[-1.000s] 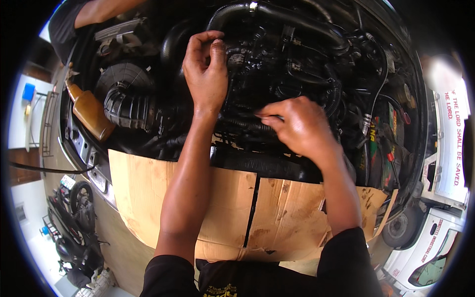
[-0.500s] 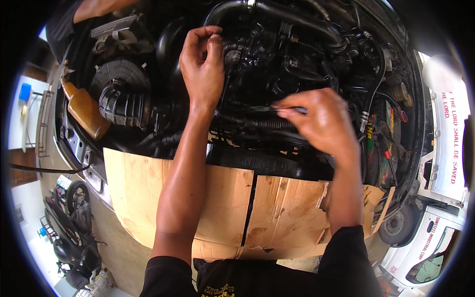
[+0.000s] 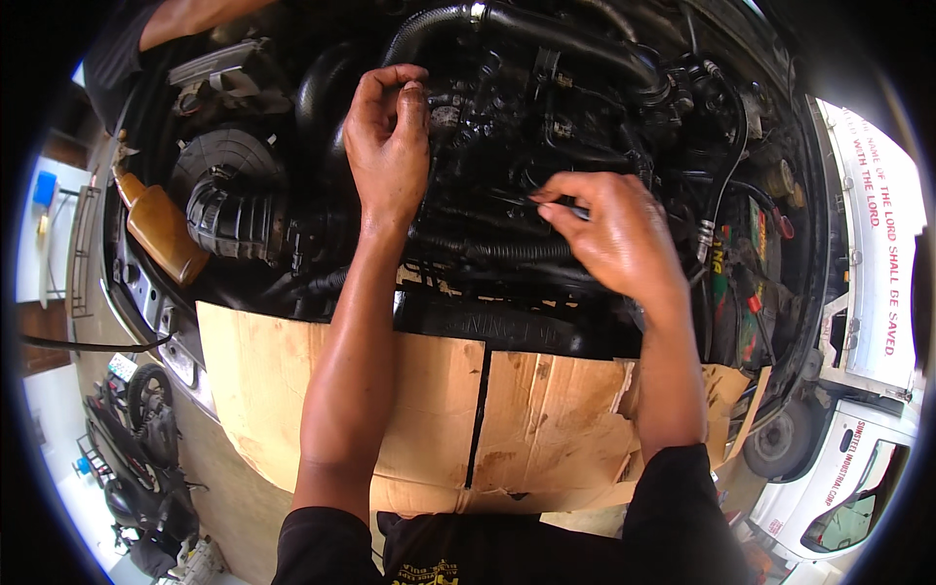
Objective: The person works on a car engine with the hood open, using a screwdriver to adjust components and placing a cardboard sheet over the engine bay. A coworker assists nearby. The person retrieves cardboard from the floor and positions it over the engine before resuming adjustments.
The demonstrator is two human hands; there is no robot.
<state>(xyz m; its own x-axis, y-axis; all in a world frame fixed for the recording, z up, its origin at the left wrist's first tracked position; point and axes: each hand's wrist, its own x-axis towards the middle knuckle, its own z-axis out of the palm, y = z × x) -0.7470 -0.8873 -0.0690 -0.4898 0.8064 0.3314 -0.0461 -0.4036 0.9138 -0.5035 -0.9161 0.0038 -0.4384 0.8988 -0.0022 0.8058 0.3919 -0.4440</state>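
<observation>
Both my hands are over a dark, oily engine (image 3: 487, 127) in an open engine bay. My left hand (image 3: 390, 146) is raised above its left part, with fingers curled and thumb drawn toward the fingertips. Whatever is in that pinch, if anything, is too small to make out. To the right, my right hand (image 3: 614, 229) is closed on a slim dark tool (image 3: 515, 196), whose thin end points left, low over the engine. The palm hides most of it, and its tip blends into the dark parts. A black corrugated hose (image 3: 507, 250) runs just below this hand.
Cardboard sheets (image 3: 419, 400) cover the front edge of the bay. An amber bottle (image 3: 161, 229) lies left, beside a ribbed intake duct (image 3: 239, 224). A battery (image 3: 756, 253) sits right. Another person's arm (image 3: 190, 19) reaches in at upper left. A motorcycle (image 3: 132, 458) and white truck (image 3: 848, 478) stand beyond.
The view has shifted slightly. My right hand's blur has eased, and the slim tool's angle has changed a little. The left hand keeps its curled pose.
</observation>
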